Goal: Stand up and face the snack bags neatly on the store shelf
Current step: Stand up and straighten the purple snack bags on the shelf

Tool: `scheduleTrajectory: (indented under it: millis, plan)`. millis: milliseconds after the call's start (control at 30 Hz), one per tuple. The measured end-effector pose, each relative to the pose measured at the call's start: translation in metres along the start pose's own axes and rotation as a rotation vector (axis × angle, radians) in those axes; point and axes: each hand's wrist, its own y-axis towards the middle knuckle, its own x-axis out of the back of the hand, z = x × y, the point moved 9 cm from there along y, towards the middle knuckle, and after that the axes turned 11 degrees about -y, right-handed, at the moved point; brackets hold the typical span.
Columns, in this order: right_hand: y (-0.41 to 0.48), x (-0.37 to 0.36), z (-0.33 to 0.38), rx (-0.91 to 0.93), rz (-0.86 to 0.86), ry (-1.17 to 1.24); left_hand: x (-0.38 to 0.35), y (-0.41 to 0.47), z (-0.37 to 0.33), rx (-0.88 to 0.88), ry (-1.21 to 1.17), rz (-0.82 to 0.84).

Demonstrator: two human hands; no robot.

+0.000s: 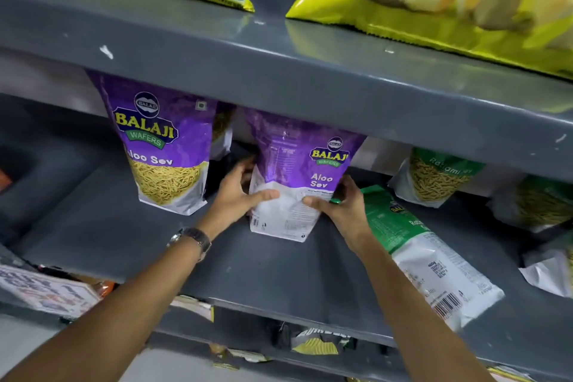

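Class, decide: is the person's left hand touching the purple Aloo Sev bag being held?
Touching. The head view shows the left hand with its thumb pressed across the front of the purple Aloo Sev bag.

Grey metal shelving [279, 263] in tiers (paint chipped white in spots), its upper board glossy with reflections.

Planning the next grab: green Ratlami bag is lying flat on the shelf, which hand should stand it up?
Right. The right hand grips the purple Aloo Sev bag at its right edge, directly beside the fallen green bag. The left hand sits on the far side of the purple bag and would have to cross over.
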Motion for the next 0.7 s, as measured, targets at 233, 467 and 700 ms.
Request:
scheduleTrajectory:
  millis: [233,467,700]
  plan:
    - [-0.004,0.002,0.002,0.093,-0.013,-0.087,0.015,-0.023,-0.016,-0.173,0.264,-0.305]
    - [-0.035,0.002,0.012,0.160,-0.056,-0.026,-0.045,-0.087,0.000,-0.190,0.148,-0.208]
    - [-0.050,-0.007,0.027,0.277,0.061,-0.119,-0.060,-0.067,-0.007,-0.166,-0.034,-0.145]
